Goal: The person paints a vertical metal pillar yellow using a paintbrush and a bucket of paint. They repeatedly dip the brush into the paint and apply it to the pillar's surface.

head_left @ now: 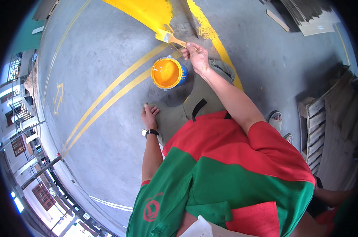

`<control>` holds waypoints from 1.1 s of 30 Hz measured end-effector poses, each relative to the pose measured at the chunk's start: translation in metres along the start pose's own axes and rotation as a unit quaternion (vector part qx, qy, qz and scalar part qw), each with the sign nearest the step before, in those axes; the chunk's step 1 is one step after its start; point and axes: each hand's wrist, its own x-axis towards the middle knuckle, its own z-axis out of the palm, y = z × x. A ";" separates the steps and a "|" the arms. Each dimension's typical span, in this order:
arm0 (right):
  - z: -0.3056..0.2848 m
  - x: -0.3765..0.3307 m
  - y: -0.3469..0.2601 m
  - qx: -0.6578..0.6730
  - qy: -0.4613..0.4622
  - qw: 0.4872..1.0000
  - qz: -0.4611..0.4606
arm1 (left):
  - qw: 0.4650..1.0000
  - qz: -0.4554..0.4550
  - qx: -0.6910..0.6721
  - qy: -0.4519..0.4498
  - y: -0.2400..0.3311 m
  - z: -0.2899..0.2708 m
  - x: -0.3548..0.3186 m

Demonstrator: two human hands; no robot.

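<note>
My right hand (198, 56) is closed around the handle of a paintbrush (177, 40), its bristles loaded with yellow paint. The bristle tip touches the near edge of a broad yellow painted area (145, 14) at the top. Just below the brush stands an open paint can (182, 75), blue outside and smeared with yellow at the rim; yellow-orange paint shows inside. My left hand (149, 115), with a black band at its wrist, rests on my bent left knee (167, 118). Its fingers are spread and hold nothing.
Yellow lines (119, 91) run across the grey floor (104, 59). A second yellow strip (220, 49) passes beside my right knee. Wooden pallets (315, 126) stand at the right, near a person's sandalled foot (275, 118). Stacked sheets (317, 23) lie at the top right.
</note>
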 end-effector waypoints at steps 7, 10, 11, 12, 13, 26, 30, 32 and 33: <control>-0.020 0.018 0.007 0.095 -0.030 0.993 -0.064 | 1.000 -0.001 0.004 0.004 -0.002 -0.002 0.003; -0.018 0.023 0.012 0.065 -0.036 0.996 -0.057 | 1.000 0.002 0.006 0.002 -0.002 -0.003 0.002; -0.019 0.024 0.016 0.027 -0.032 0.998 -0.051 | 1.000 -0.002 0.003 0.004 -0.002 -0.003 0.002; -0.021 0.026 0.019 -0.023 -0.017 1.000 -0.009 | 1.000 0.001 0.005 -0.001 -0.002 -0.003 0.002; -0.025 0.028 0.023 -0.058 0.009 0.998 -0.020 | 1.000 -0.001 0.004 -0.003 -0.001 -0.003 0.002; 0.001 0.036 -0.021 -0.206 -0.057 0.965 -0.153 | 1.000 -0.017 0.017 0.009 0.004 0.001 0.002; -0.022 0.031 -0.037 -0.270 -0.049 0.938 -0.211 | 1.000 -0.017 0.014 0.010 0.001 0.000 0.004; -0.028 0.034 -0.029 -0.418 -0.004 0.878 -0.235 | 1.000 -0.020 0.013 0.016 0.000 -0.001 0.005; -0.024 0.038 -0.022 -0.470 0.012 0.857 -0.210 | 1.000 -0.017 0.012 0.011 0.000 -0.002 0.005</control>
